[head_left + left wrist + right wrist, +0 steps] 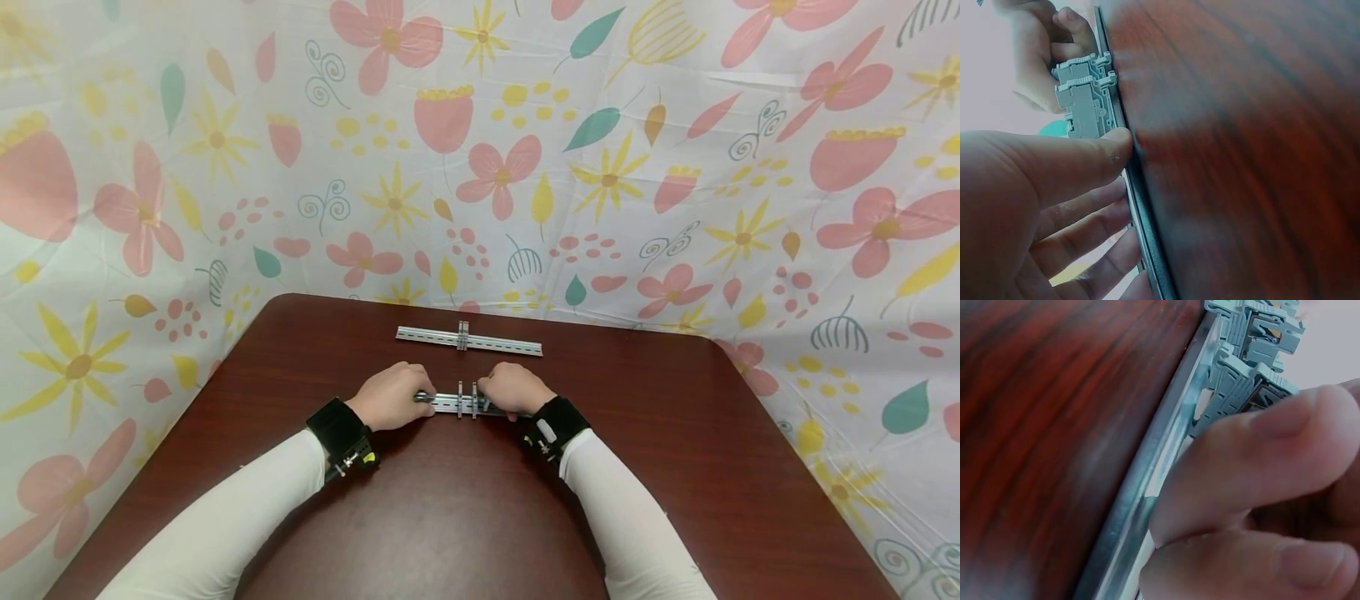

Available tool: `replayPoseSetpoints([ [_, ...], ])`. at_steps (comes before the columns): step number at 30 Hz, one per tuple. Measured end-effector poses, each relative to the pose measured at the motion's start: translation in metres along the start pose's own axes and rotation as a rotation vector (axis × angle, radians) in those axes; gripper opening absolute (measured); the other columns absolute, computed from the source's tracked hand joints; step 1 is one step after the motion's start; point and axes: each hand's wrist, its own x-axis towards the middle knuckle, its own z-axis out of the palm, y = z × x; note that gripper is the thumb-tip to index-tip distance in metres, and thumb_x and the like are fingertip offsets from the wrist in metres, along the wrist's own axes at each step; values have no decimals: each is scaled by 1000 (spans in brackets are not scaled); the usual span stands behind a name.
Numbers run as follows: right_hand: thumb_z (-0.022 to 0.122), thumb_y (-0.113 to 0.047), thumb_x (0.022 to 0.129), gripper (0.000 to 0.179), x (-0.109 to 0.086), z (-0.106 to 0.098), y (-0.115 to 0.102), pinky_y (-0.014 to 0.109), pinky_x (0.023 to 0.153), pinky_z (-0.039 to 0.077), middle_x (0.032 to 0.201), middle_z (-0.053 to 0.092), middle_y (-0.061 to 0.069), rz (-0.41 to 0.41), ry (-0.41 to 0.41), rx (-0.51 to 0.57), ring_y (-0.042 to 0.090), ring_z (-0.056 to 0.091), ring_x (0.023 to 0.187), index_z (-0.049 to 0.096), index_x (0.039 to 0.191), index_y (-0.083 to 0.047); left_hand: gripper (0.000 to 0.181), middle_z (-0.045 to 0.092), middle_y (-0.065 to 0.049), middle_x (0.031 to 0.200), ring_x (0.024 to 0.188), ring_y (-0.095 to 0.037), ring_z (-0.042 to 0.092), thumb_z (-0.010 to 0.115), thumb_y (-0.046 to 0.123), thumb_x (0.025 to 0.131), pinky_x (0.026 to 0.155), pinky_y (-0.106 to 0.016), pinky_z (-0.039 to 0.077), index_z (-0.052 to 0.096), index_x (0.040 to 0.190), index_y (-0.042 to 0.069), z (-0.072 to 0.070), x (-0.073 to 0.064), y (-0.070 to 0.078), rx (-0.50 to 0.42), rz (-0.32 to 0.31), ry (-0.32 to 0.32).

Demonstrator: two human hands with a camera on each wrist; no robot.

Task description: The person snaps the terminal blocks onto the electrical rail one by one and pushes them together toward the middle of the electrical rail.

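A metal DIN rail (444, 403) lies crosswise on the table, with grey terminal blocks (460, 400) standing upright near its middle. My left hand (392, 397) grips the rail's left part, thumb (1113, 147) along one edge and fingers beneath the other side. A small dark piece (423, 397) shows by its fingertips, too small to identify. To the right of the blocks, my right hand (517, 388) holds the rail with curled fingers (1210, 481) close beside the nearest block (1235, 387). The right palm hides part of the rail's end.
Farther back on the brown table (405, 517) lies a second rail (502, 343) with terminal blocks (462, 336) at its middle. A flower-printed curtain (495, 208) hangs behind and along the sides of the table.
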Motion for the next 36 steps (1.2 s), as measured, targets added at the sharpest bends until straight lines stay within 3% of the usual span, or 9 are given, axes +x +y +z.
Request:
replayPoseSetpoints([
  [8,48,-28,118,58,-4,-3,-5,34,53,47,53,41,-2,-7,-37,-29,19,54,41,43,60,-23,17,71,1,110,109,-26,65,87,22,99,89,-43,58,87,114,12,2,1,-1,-6,-6,-1],
  [19,49,-30,119,62,-5,-2,-5,34,68,57,53,41,-3,-37,-44,-59,19,58,43,43,58,-23,15,72,1,108,107,-25,66,88,21,98,86,-42,58,88,110,13,3,3,0,-6,-16,8],
  [36,45,-28,119,55,-9,-5,-12,34,57,47,55,44,0,2,-98,-102,20,50,44,50,65,-18,14,73,1,107,107,-25,67,89,22,98,88,-42,60,88,109,13,0,3,4,-16,-33,-2],
])
